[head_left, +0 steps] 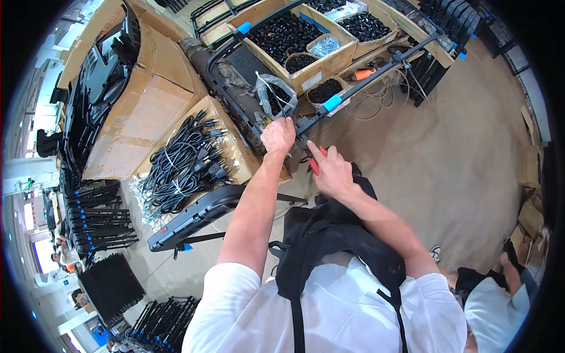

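Left hand (pixel 278 136): fingers (pixel 286 125) are curled tight beside the frame (pixel 366 80); what is held cannot be told.
Right hand (pixel 335 172): red pliers (pixel 313 166) are gripped.

Pliers (pixel 314 168): red grips, dk head
Metal frame (pixel 382 74): blk w/ bright-blue wraps (pixel 333 103)
Plastic bag (pixel 264 88): clear-ish, blk bits (pixel 279 100) inside
Plastic parts (pixel 285 35): all blk
Screws (pixel 325 46): silvery, bluish tint
Power tool (pixel 363 74): bright orange
Power cords (pixel 191 150): blk w/ wht ties (pixel 178 186)
Cardboard box (pixel 147 112): tan-brn, paler patches
Console (pixel 203 213): dk grey/blk, sm. red switch (pixel 163 231)
Person's tee (pixel 241 312): plain wht
Apron (pixel 329 232): plain blk
Floor (pixel 453 147): grey-brn, fairly even
Co-worker's top (pixel 491 315): pale bluish-wht
Shoe (pixel 435 253): blk & wht
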{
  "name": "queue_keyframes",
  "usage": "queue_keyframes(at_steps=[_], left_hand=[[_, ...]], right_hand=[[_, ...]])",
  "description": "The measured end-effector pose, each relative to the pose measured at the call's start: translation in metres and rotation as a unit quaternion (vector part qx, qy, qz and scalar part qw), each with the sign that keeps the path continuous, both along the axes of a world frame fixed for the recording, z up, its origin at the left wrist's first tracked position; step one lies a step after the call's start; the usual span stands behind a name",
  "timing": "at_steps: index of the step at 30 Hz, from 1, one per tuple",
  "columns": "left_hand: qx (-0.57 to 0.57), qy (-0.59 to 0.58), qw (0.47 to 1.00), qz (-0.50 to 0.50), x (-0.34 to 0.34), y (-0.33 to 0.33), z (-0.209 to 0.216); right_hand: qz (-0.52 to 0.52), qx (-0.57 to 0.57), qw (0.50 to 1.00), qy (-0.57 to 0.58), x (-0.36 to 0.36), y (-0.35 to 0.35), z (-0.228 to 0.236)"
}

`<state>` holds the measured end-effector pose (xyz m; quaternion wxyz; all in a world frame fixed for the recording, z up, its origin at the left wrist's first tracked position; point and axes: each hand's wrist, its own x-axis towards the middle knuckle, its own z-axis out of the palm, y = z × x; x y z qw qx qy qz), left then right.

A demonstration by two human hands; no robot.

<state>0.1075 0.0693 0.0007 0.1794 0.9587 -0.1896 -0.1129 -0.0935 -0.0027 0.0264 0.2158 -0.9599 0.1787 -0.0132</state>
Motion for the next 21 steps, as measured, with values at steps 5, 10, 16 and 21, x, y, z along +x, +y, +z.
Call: queue_keyframes(at_steps=[5, 10, 16, 21], left_hand=[[-0.005, -0.003, 1.0, 0.014, -0.002, 0.002, -0.001], [-0.012, -0.012, 1.0, 0.006, 0.009, -0.011, -0.005], [-0.033, -0.021, 0.999, 0.028, 0.001, -0.006, -0.007], [0.018, -0.036, 0.996, 0.08, 0.005, 0.02, -0.002]], right_hand=[[0.016, 0.588, 0.808, 0.022, 0.001, -0.052, -0.061], [0.026, 0.434, 0.894, 0.108, 0.021, -0.066, -0.046], [0.014, 0.325, 0.931, 0.167, -0.003, -0.105, -0.036], [-0.076, 0.284, 0.935, 0.199, 0.073, -0.08, -0.13]])
